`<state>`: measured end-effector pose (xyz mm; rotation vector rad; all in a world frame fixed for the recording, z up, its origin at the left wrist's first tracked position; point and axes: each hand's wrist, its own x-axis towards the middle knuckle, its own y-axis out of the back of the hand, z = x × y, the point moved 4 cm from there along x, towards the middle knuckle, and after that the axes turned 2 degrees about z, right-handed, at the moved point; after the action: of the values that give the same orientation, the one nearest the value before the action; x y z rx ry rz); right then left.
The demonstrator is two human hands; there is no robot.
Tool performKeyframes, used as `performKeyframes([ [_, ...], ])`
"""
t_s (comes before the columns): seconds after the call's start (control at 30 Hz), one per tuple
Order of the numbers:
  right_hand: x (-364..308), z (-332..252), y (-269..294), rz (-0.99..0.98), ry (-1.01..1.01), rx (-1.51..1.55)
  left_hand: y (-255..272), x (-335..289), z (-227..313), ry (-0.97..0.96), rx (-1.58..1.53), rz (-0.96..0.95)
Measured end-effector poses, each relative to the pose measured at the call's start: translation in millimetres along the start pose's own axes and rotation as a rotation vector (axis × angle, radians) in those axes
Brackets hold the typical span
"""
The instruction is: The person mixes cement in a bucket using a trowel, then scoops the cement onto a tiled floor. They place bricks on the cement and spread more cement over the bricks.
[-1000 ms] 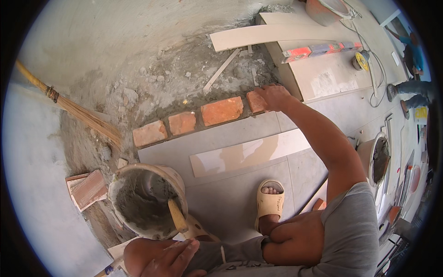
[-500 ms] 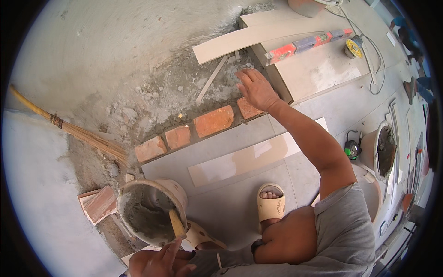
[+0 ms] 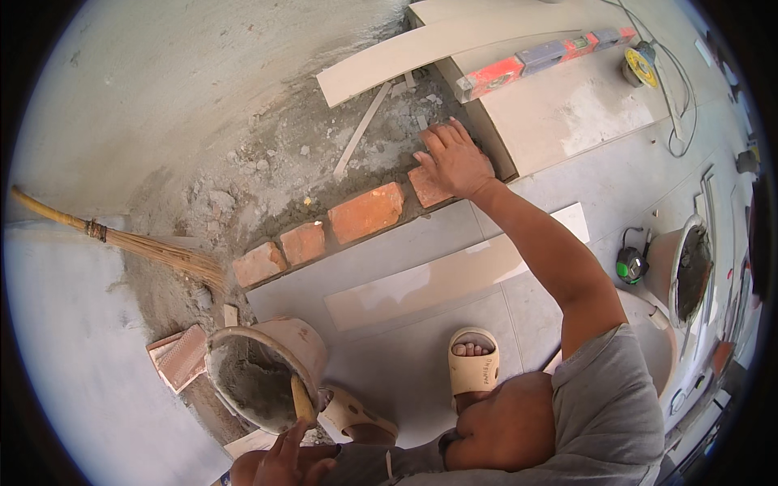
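Four-sided orange-red bricks stand in a row along the floor's edge, one of them a large brick (image 3: 366,215). My right hand (image 3: 459,162) is over the far right brick (image 3: 427,188), fingers bent and spread, covering its right end. Whether it presses on the brick or on the mortar behind is hidden. At the lower left, my left hand (image 3: 285,460) reaches the end of a wooden tool handle (image 3: 302,398), its fingertips at the handle and its thumb apart. The handle leans out of a bucket (image 3: 304,344) of grey wet mortar (image 3: 253,381); the tool's other end is hidden.
A red-and-grey spirit level (image 3: 519,66) and an angle grinder (image 3: 639,68) with a cord rest on the tiled step (image 3: 579,121). A straw broom (image 3: 154,247) lies left. A loose tile strip (image 3: 429,285), tape measure (image 3: 630,264) and second bucket (image 3: 666,259) are on the floor.
My right hand has lowered slightly toward the far right brick and its fingers have bent. My left hand has moved closer around the handle's end. The view has shifted a little.
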<state>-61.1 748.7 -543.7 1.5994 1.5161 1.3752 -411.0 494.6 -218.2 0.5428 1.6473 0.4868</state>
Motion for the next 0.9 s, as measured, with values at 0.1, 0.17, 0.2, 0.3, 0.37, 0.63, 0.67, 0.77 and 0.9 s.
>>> performKeyframes([
  [0.1, 6.4, -15.8, 5.5, -0.044, 0.058, -0.032, -0.7, 4.7, -1.6, 0.031, -0.020, -0.012],
  [0.17, -2.2, -7.5, -8.1, -0.214, -0.010, -0.056, 2.6, 8.3, 3.6, 0.021, -0.048, -0.020],
  [0.2, -7.4, -3.6, -14.8, -0.300, -0.043, -0.067, 4.8, 9.4, 8.1, 0.019, -0.069, -0.033],
  [0.3, -5.2, -1.3, -18.6, -0.289, -0.034, -0.035, 15.6, 10.6, 17.9, 0.004, 0.028, -0.039],
  [0.37, -6.6, -3.1, -16.2, -0.208, -0.035, -0.042, 15.0, 5.2, 14.2, -0.059, -0.036, -0.021],
  [0.63, -54.1, -50.5, 36.6, -0.186, 0.110, 0.115, 57.5, 43.6, -98.5, -0.328, -0.602, 0.444],
  [0.67, -63.2, -55.1, 42.6, -0.187, 0.147, 0.138, 63.2, 62.5, -118.8, -0.268, -0.613, 0.555],
  [0.77, -85.6, -73.7, 57.2, -0.279, 0.198, 0.208, 56.9, 121.7, -209.3, -0.096, -0.581, 0.683],
  [0.9, -102.2, -103.9, 72.9, -0.624, 0.179, 0.237, -7.7, 157.8, -319.2, 0.186, -0.798, 0.544],
])
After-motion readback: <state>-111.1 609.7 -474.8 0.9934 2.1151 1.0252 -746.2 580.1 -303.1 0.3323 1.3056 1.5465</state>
